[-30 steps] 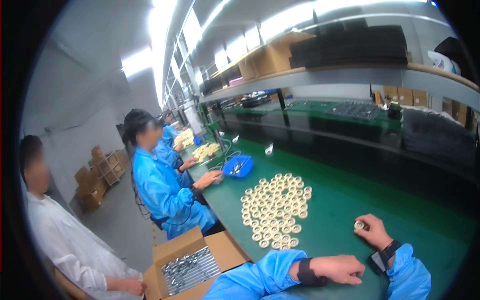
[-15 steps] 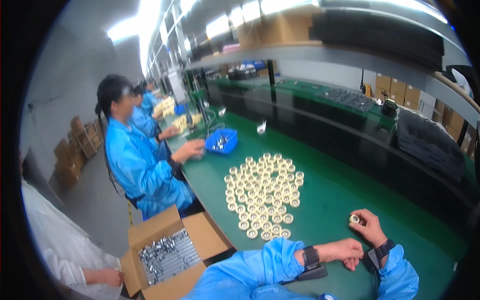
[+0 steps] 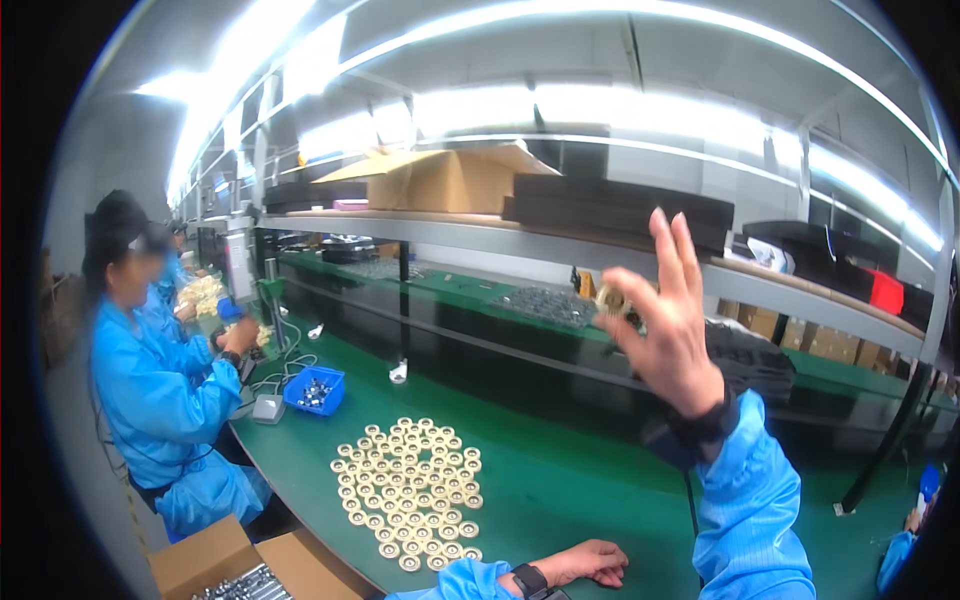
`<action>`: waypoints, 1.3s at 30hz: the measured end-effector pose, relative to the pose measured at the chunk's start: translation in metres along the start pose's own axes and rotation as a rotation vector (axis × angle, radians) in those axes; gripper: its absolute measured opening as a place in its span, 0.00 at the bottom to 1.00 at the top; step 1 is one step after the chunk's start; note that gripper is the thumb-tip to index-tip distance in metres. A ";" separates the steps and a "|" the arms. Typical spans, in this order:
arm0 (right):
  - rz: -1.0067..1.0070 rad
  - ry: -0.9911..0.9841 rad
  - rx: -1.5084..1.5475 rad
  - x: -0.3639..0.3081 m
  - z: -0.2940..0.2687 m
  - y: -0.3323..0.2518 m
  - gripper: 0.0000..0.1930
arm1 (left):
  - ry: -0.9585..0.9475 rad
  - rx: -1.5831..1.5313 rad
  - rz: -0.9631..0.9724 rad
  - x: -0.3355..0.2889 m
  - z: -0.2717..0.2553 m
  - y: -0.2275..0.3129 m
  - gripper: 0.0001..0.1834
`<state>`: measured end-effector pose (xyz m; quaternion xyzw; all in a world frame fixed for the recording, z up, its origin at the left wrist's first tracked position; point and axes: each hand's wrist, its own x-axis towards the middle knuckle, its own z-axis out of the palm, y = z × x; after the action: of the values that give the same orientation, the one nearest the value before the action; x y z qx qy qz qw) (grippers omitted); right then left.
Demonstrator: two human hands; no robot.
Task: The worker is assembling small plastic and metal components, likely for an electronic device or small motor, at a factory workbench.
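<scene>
My right hand point(image 3: 672, 335) is raised above the bench, with other fingers stretched upward. Between its thumb and forefinger sits a small cream round part point(image 3: 609, 300), seen partly edge-on and partly covered by the fingers. Low over the green bench top, my left hand point(image 3: 592, 563) rests with its fingers loosely curled in; nothing shows in it. To the left of that hand spreads a flat cluster of cream ring-shaped parts point(image 3: 409, 519), each with a metallic-looking centre.
A blue bin point(image 3: 335, 392) of small metal pieces stands beyond the cluster. An open cardboard box point(image 3: 205, 555) with metal parts is at lower left. Coworkers in blue point(image 3: 160, 400) work along the left edge. A shelf point(image 3: 440, 228) crosses ahead; a dark post point(image 3: 885, 440) stands right.
My right hand has risen well off the bench, carrying the cream round part upward. My left hand stays low by the bench. The view has tilted up and turned right.
</scene>
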<state>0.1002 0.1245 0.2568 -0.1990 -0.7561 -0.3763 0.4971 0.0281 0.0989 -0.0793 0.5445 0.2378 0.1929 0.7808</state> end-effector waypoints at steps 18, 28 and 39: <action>0.125 0.214 -0.048 0.018 0.121 0.054 0.15 | 0.074 0.278 0.177 -0.066 0.054 0.025 0.10; 0.048 0.020 0.148 0.016 0.138 -0.001 0.14 | -0.022 0.184 0.191 -0.071 -0.006 0.015 0.13; 0.500 -0.646 0.798 -0.099 0.308 -0.016 0.18 | -0.061 0.036 0.101 -0.040 -0.011 0.009 0.10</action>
<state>-0.0542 0.3575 0.0931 -0.2736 -0.8831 0.1477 0.3514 -0.0116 0.0876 -0.0679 0.5752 0.1895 0.2114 0.7671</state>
